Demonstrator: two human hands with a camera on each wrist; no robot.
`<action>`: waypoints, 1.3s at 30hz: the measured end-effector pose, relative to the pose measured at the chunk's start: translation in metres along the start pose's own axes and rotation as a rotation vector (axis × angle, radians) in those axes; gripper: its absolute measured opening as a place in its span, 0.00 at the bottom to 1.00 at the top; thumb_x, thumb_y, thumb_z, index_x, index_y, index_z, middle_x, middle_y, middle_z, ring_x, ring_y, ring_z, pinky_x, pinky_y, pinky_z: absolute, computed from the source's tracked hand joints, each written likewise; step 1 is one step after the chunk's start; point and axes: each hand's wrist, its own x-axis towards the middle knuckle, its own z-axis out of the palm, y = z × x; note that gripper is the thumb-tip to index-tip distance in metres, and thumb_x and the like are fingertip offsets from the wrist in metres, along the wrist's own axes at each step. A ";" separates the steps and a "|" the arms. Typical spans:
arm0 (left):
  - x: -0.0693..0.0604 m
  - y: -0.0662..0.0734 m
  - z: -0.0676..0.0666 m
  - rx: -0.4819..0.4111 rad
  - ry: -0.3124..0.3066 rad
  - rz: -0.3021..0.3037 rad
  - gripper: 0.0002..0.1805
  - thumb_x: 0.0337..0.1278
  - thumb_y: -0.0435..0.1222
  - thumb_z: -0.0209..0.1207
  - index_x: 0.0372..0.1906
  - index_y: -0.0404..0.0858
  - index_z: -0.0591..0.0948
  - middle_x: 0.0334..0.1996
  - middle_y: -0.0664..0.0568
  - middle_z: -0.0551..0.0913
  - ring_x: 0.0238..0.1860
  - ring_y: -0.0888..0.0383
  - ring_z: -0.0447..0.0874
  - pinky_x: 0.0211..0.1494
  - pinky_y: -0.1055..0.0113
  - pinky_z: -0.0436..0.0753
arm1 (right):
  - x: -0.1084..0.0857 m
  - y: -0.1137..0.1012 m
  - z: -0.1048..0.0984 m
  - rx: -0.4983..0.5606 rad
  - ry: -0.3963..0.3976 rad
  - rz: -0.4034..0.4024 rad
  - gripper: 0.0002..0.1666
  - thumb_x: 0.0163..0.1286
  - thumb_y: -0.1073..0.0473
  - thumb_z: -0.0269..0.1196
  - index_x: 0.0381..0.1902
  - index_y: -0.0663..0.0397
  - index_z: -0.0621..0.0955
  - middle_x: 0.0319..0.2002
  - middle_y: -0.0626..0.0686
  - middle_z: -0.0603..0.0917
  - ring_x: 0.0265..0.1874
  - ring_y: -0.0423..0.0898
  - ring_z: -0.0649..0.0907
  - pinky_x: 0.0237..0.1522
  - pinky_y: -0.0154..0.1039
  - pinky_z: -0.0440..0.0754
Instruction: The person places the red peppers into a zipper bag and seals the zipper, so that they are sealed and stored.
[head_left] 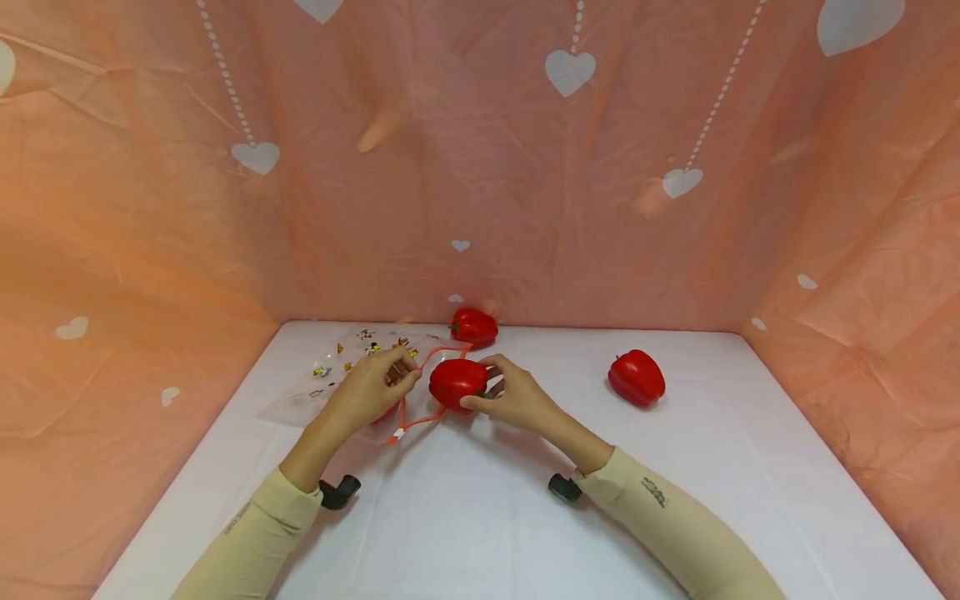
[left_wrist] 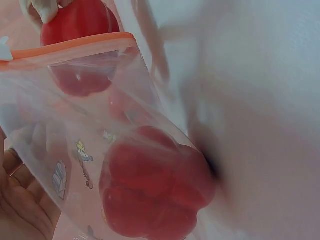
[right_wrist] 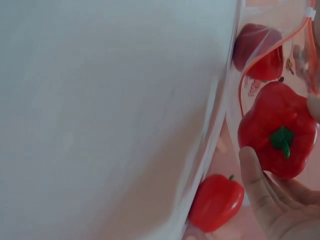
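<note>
While L hand (head_left: 371, 388) pinches the clear bag (head_left: 300, 402) by its orange rim, fingers curled, R hand (head_left: 522, 402) has thumb + fingers round a red pepper (head_left: 456, 382) at the bag's open mouth, btwn hands. 2nd pepper (left_wrist: 155, 187) is bagged, next to L hand; 3rd pepper (head_left: 477, 327) beyond both; 4th pepper (head_left: 637, 377) on tabletop (head_left: 465, 525), well right of R hand.
</note>
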 end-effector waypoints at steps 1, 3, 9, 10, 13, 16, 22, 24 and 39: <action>0.000 0.000 0.000 -0.001 -0.001 -0.002 0.04 0.69 0.32 0.70 0.42 0.39 0.85 0.34 0.54 0.88 0.36 0.57 0.85 0.44 0.59 0.87 | 0.001 -0.001 0.002 0.008 0.000 0.001 0.38 0.65 0.48 0.80 0.66 0.55 0.77 0.50 0.54 0.87 0.45 0.50 0.88 0.45 0.43 0.90; 0.000 0.000 0.000 -0.003 0.001 -0.004 0.04 0.69 0.32 0.70 0.42 0.39 0.85 0.34 0.54 0.88 0.36 0.57 0.85 0.44 0.60 0.87 | 0.003 -0.002 0.005 0.025 -0.003 0.002 0.38 0.65 0.48 0.79 0.66 0.56 0.77 0.50 0.55 0.88 0.45 0.51 0.89 0.45 0.44 0.90; 0.000 0.000 0.000 -0.008 0.003 0.003 0.04 0.68 0.31 0.70 0.42 0.39 0.85 0.34 0.55 0.88 0.36 0.57 0.85 0.43 0.60 0.87 | 0.007 -0.005 0.013 0.096 -0.002 0.011 0.37 0.65 0.51 0.79 0.65 0.58 0.76 0.49 0.60 0.87 0.42 0.52 0.91 0.42 0.44 0.90; 0.000 0.000 0.000 -0.009 0.003 0.005 0.04 0.68 0.31 0.70 0.42 0.39 0.85 0.34 0.55 0.88 0.36 0.57 0.85 0.43 0.60 0.87 | 0.008 -0.006 0.014 0.107 -0.001 0.015 0.37 0.65 0.51 0.79 0.65 0.58 0.76 0.49 0.60 0.87 0.42 0.51 0.91 0.41 0.43 0.91; 0.000 0.000 0.000 -0.012 0.007 0.010 0.04 0.68 0.32 0.70 0.42 0.39 0.85 0.34 0.55 0.88 0.36 0.57 0.85 0.43 0.59 0.87 | 0.010 -0.008 0.016 0.133 0.006 0.036 0.37 0.66 0.52 0.79 0.64 0.60 0.75 0.50 0.62 0.86 0.42 0.51 0.91 0.42 0.42 0.90; 0.000 0.000 0.000 -0.012 0.012 0.014 0.04 0.69 0.32 0.70 0.41 0.39 0.85 0.34 0.54 0.88 0.36 0.57 0.84 0.43 0.59 0.86 | 0.012 -0.010 0.018 0.163 0.007 0.074 0.37 0.66 0.52 0.79 0.64 0.61 0.73 0.51 0.63 0.86 0.43 0.52 0.91 0.42 0.43 0.91; 0.000 0.000 0.001 -0.020 0.014 0.017 0.04 0.69 0.32 0.70 0.41 0.39 0.85 0.33 0.55 0.87 0.36 0.58 0.84 0.43 0.59 0.86 | 0.015 -0.013 0.021 0.214 0.012 0.131 0.38 0.66 0.53 0.79 0.63 0.65 0.72 0.51 0.64 0.85 0.42 0.51 0.90 0.42 0.43 0.91; 0.000 0.001 0.001 -0.024 0.012 0.017 0.04 0.69 0.32 0.70 0.41 0.39 0.85 0.33 0.55 0.87 0.36 0.58 0.85 0.43 0.60 0.86 | 0.017 -0.012 0.024 0.247 0.014 0.145 0.37 0.66 0.54 0.79 0.62 0.65 0.73 0.51 0.64 0.85 0.39 0.51 0.90 0.41 0.44 0.91; -0.001 0.004 -0.001 -0.026 -0.003 -0.006 0.04 0.69 0.32 0.70 0.42 0.39 0.85 0.34 0.54 0.86 0.37 0.56 0.84 0.45 0.58 0.87 | 0.030 -0.010 0.037 0.406 0.032 0.186 0.36 0.66 0.57 0.79 0.61 0.65 0.72 0.50 0.65 0.82 0.37 0.52 0.89 0.39 0.47 0.92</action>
